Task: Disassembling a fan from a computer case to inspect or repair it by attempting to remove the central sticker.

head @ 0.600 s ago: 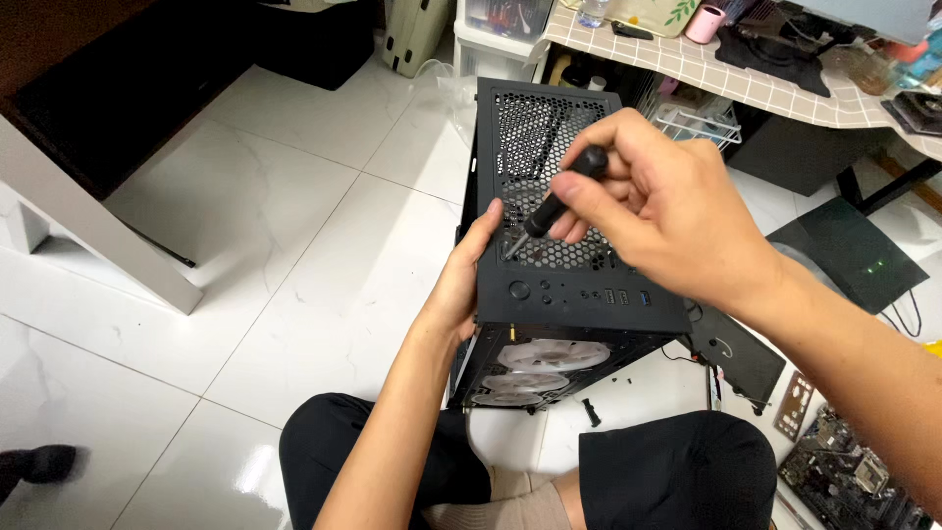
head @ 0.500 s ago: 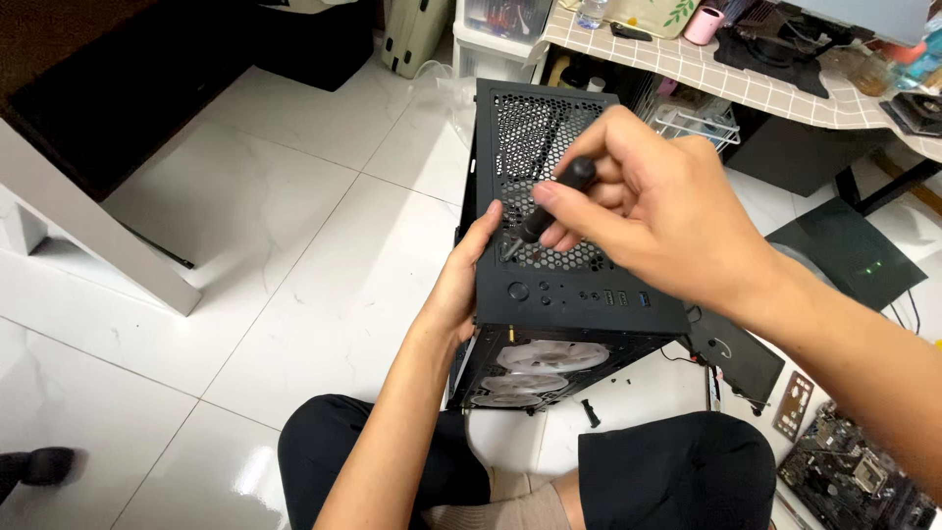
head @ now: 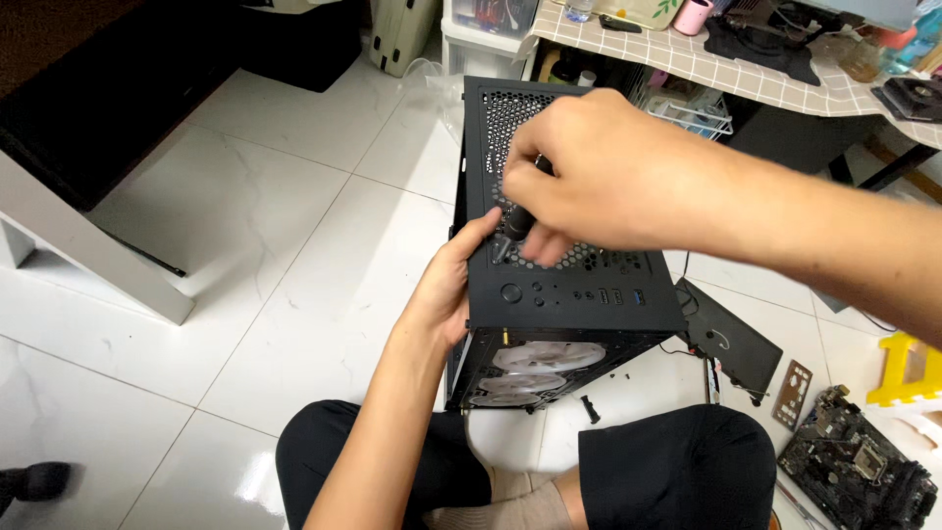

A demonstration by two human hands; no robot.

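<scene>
- At the far left, a grey table leg slants across the white tiled floor, with a dark cabinet behind it.
- In the bottom left corner a dark shoe tip shows at the frame edge.
- The left hand comes up from the person's lap and grips the left edge of the black computer case, thumb lying on the top panel, fingers wrapped round the side; it is closed on the case.
- The case stands on the floor between the person's knees, top panel facing the camera, with a perforated mesh area and a row of small buttons and ports near its front edge.
- At the case's lower front, 2 pale round fans show behind the glass.
- The right hand reaches in from the right and hovers over the mesh, its fingers curled tightly round a black screwdriver handle; the tool points down at the top panel, its tip hidden by the fingers.
- A small black screw lies on the tiles just in front of the case.
- Right of the case, a black side panel lies flat on the floor.
- Further right lie a metal port shield and a dark motherboard.
- Behind, a table with a checked cloth carries assorted clutter.
</scene>
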